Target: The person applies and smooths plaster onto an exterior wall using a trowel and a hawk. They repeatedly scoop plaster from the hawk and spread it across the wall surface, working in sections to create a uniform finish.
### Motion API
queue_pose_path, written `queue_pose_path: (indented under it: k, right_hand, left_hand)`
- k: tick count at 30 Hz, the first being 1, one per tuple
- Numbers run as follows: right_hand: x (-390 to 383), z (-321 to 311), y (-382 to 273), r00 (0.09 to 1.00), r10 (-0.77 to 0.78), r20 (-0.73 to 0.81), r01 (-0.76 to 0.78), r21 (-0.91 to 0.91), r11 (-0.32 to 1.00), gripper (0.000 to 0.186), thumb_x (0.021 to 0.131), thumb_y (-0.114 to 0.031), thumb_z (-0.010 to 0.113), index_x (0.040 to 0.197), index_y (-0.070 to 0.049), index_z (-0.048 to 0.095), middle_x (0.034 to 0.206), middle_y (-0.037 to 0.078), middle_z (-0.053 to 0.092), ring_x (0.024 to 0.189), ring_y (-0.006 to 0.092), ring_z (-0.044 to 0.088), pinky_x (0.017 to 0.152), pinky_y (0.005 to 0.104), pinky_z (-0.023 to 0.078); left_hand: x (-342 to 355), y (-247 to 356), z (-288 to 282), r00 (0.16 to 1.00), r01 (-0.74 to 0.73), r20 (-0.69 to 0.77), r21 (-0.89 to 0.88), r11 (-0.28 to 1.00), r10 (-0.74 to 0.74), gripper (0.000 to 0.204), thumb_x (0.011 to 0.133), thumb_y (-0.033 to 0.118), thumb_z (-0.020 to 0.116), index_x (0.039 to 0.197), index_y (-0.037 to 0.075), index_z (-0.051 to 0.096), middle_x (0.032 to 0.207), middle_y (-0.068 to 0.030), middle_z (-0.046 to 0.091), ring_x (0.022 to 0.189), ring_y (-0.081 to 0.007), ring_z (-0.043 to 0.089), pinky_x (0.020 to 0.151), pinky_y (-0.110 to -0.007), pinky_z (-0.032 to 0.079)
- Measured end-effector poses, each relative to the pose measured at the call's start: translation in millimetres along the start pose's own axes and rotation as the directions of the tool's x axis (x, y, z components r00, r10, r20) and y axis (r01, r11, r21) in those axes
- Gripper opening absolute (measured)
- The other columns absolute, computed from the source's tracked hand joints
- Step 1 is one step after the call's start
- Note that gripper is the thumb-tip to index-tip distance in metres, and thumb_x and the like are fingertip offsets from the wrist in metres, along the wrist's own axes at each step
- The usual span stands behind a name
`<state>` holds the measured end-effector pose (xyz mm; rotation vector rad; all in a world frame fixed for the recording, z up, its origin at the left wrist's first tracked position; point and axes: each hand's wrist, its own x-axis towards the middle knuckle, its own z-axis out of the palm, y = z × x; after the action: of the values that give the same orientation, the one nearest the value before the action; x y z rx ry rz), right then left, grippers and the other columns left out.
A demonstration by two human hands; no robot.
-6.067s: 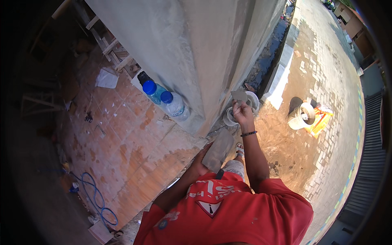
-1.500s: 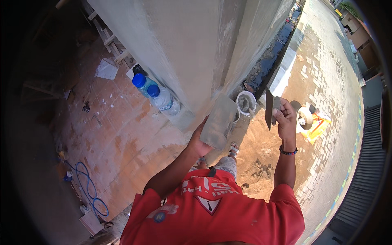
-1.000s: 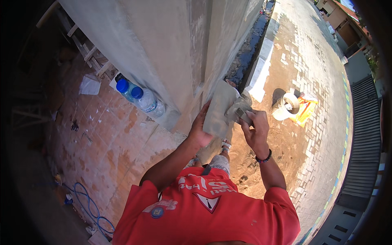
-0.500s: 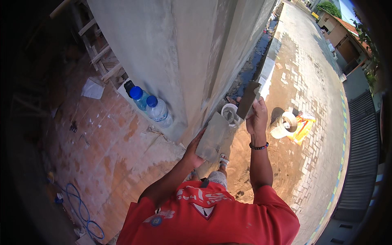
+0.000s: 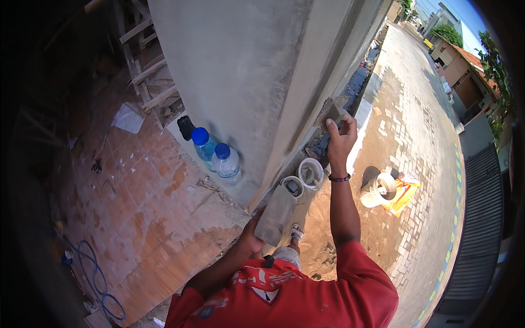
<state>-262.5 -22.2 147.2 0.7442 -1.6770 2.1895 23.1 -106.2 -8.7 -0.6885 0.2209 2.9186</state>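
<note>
My left hand (image 5: 250, 239) grips a flat grey rectangular plate (image 5: 276, 214), held low beside the wall's corner. Stretched out ahead, my right hand (image 5: 342, 139) is closed on a thin flat scraper blade (image 5: 334, 113). The blade is up at the outer edge of the grey plastered wall (image 5: 229, 65), and whether it touches cannot be made out. Below my right hand stand two white buckets, one open bucket (image 5: 311, 174) with grey stuff inside and a smaller bucket (image 5: 292, 187) partly behind the plate.
Two blue-capped bottles (image 5: 225, 164) stand at the wall's foot. A cream bucket (image 5: 378, 190) sits beside an orange-and-white sack (image 5: 403, 195) on the sandy ground. A ditch (image 5: 358, 79) runs along the wall. Left are timber pieces (image 5: 147, 71) and a blue hose (image 5: 95, 273).
My right hand has gone forward and up with the scraper blade to the wall's edge. The plate in my left hand has dropped slightly toward me, and the smaller bucket now shows.
</note>
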Motion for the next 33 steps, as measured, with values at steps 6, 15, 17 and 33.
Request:
queue_pose_path:
  k: [6, 15, 17, 33]
  right_hand:
    - [19.6, 6.2, 23.5, 0.99, -0.144, 0.014, 0.143, 0.059, 0.988, 0.031, 0.082, 0.003, 0.066, 0.107, 0.002, 0.047, 0.126, 0.015, 0.044, 0.109, 0.0212, 0.052, 0.079, 0.031, 0.057]
    - [40.9, 4.5, 43.9, 0.999, -0.03, 0.03, 0.028, 0.056, 0.998, 0.026, 0.082, -0.002, 0.068, 0.102, 0.002, 0.051, 0.106, 0.013, 0.057, 0.09, 0.0174, 0.06, 0.071, 0.03, 0.056]
    - [44.1, -16.4, 64.4, 0.993, 0.084, -0.079, -0.078, 0.078, 0.994, 0.026, 0.083, -0.004, 0.069, 0.102, -0.001, 0.052, 0.103, 0.008, 0.059, 0.088, 0.0135, 0.059, 0.074, 0.0268, 0.052]
    - [-20.2, 49.8, 5.8, 0.892, -0.422, -0.16, 0.247, -0.609, 0.754, 0.046, 0.071, -0.016, 0.081, 0.104, 0.001, 0.055, 0.101, 0.013, 0.051, 0.093, 0.0271, 0.053, 0.081, 0.0358, 0.044]
  left_hand:
    - [-3.2, -1.2, -7.2, 0.999, -0.037, -0.007, 0.005, 0.999, 0.037, 0.034, 0.097, 0.032, 0.046, 0.123, 0.01, 0.052, 0.107, -0.0057, 0.062, 0.094, -0.0203, 0.062, 0.079, -0.036, 0.053]
    - [-4.9, 2.2, -11.3, 0.999, -0.041, 0.017, -0.004, 0.999, 0.041, 0.036, 0.097, 0.029, 0.046, 0.128, 0.01, 0.049, 0.113, -0.0065, 0.06, 0.1, -0.0203, 0.06, 0.082, -0.037, 0.051]
    - [-5.9, -1.3, -3.9, 0.999, -0.05, -0.009, 0.023, 0.998, 0.05, 0.036, 0.097, 0.031, 0.046, 0.125, 0.009, 0.05, 0.11, -0.0063, 0.061, 0.097, -0.0203, 0.061, 0.081, -0.037, 0.052]
    - [-9.8, 8.7, -20.9, 0.995, 0.019, 0.096, 0.064, 0.998, -0.025, 0.038, 0.099, 0.03, 0.042, 0.13, 0.009, 0.046, 0.12, -0.0068, 0.058, 0.106, -0.0205, 0.058, 0.088, -0.037, 0.049]
